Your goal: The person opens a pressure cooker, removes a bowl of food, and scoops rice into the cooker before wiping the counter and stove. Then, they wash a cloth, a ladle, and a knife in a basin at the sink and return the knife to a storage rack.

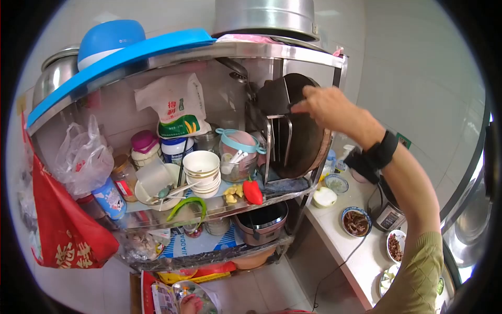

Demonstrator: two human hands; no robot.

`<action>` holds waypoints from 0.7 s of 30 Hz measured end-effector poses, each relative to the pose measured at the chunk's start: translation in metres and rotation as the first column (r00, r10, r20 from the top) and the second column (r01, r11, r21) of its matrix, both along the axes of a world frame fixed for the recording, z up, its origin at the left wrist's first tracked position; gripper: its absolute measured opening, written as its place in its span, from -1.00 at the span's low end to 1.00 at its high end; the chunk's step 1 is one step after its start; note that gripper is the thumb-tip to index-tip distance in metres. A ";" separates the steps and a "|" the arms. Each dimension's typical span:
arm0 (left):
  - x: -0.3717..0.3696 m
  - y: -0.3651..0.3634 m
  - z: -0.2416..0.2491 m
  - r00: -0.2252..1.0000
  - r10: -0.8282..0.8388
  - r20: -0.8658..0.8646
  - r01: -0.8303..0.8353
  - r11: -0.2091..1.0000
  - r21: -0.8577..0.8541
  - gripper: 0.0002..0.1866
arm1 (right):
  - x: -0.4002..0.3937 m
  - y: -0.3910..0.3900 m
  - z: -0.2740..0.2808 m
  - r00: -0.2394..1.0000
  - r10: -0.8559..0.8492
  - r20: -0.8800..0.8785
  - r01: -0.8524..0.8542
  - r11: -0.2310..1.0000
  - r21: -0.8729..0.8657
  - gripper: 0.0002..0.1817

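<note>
My right hand [327, 110] reaches to the upper shelf, fingers closed at the near end of a dark broad blade that looks like a cleaver [275, 97]. It stands by the metal rack [268, 149], in front of a large round dark board or pan [306, 138]; the grip is partly hidden. Low at the bottom edge, part of my left hand [191, 304] shows over a shiny round metal dish [206, 298]. Its fingers are too small and cut off to read. A red pepper [252, 191] and ginger pieces [233, 192] lie on the shelf edge below the rack.
Stacked paper bowls [202, 170], a lidded jar [238, 157], a green pepper [187, 208] and a flour bag [175, 107] crowd the shelf. A red bag [68, 220] hangs left. On the counter [329, 222] stand a bowl of dark food [356, 222] and a cut onion [324, 197].
</note>
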State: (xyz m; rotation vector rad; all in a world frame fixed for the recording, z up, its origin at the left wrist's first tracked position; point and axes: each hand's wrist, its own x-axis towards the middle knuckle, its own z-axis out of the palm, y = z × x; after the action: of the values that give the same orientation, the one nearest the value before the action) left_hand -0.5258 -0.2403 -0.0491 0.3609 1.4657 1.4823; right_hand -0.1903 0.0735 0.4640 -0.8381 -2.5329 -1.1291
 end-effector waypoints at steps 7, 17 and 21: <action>-0.006 0.021 -0.009 0.966 0.216 0.146 -0.200 0.973 -0.113 -0.72 | -0.051 0.068 0.012 0.998 -0.062 0.011 0.062 0.997 0.048 -0.75; 0.019 0.022 0.030 0.999 0.000 0.053 0.001 1.000 -0.022 -0.86 | -0.093 0.126 -0.066 0.956 0.091 -0.280 -0.013 0.964 0.267 -0.82; 0.011 0.055 -0.018 0.991 -0.038 0.127 0.041 0.999 -0.020 -0.80 | -0.051 0.032 -0.147 0.751 0.311 -0.582 -0.220 0.949 0.224 -0.81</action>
State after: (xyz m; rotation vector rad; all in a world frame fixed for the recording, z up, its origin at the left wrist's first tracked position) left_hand -0.5150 -0.1850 -0.0671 0.2757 1.3656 1.4302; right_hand -0.2410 0.1055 0.3165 -0.6388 -1.9214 -0.7647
